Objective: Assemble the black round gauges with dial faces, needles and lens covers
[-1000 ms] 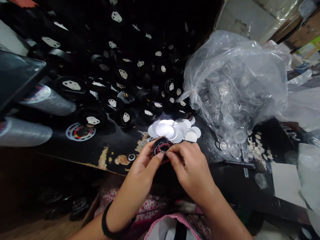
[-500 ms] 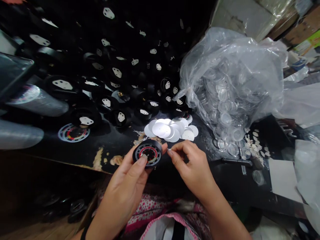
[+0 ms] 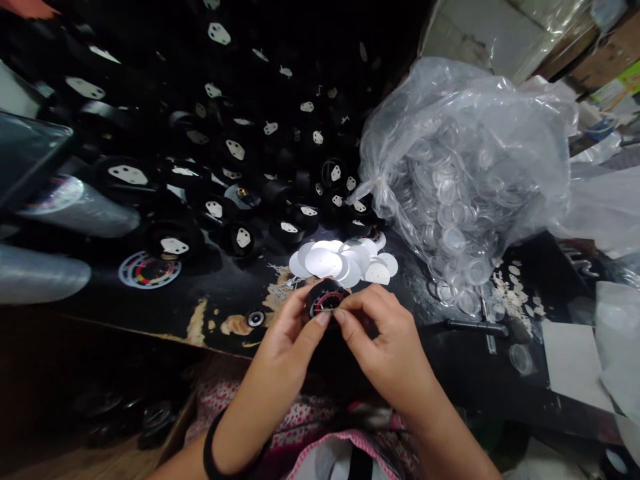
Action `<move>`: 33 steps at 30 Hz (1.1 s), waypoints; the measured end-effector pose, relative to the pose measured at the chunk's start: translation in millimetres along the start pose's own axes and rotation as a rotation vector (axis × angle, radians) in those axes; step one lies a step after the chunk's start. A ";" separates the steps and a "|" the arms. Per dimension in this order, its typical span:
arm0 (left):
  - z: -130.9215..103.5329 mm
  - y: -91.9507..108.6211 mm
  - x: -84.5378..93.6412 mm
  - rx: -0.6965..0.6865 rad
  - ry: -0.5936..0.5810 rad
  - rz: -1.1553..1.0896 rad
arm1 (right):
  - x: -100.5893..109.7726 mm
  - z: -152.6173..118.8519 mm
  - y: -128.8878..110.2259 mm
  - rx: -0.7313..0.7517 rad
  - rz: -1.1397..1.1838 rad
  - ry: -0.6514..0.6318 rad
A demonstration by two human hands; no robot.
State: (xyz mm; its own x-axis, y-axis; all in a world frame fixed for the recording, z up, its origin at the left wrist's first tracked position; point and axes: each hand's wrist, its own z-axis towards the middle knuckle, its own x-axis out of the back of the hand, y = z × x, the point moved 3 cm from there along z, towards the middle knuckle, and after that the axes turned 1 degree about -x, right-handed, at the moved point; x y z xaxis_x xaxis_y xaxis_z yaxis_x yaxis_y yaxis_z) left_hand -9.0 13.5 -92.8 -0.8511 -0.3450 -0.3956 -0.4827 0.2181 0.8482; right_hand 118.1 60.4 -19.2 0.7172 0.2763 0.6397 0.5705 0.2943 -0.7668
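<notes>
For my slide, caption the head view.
Left hand holding a round, black, red-marked dial; right hand at its edge.

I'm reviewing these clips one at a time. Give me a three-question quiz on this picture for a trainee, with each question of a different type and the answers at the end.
1. Open question: what is the person's left hand holding?
2. True or false: in the picture, the clear plastic bag is to the right of the pile of pale discs.
3. Fill in "left" or "right": the person wears the dark band on their own ____ side.

Key:
1. A round black-cased dial.
2. True.
3. Left.
</notes>
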 end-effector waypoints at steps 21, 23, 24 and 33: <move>-19.1 35.5 6.8 -0.287 -0.054 0.500 | 4.4 -10.1 -7.5 -0.063 0.213 -0.063; -22.0 36.2 8.9 -0.289 -0.056 0.522 | 4.8 -11.0 -7.4 -0.066 0.281 -0.072; -23.0 37.2 8.9 -0.282 -0.058 0.517 | 5.1 -11.5 -7.3 -0.059 0.305 -0.069; -22.0 48.7 0.7 -0.219 -0.050 0.476 | 4.8 -15.3 -7.4 0.028 0.225 -0.015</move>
State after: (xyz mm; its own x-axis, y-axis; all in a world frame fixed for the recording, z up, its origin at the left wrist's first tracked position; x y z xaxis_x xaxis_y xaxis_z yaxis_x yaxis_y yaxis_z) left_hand -28.6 3.8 -44.0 -0.9770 -0.2095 0.0400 0.0100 0.1423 0.9898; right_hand 123.5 45.6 -11.2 0.8191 0.3510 0.4538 0.3857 0.2487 -0.8885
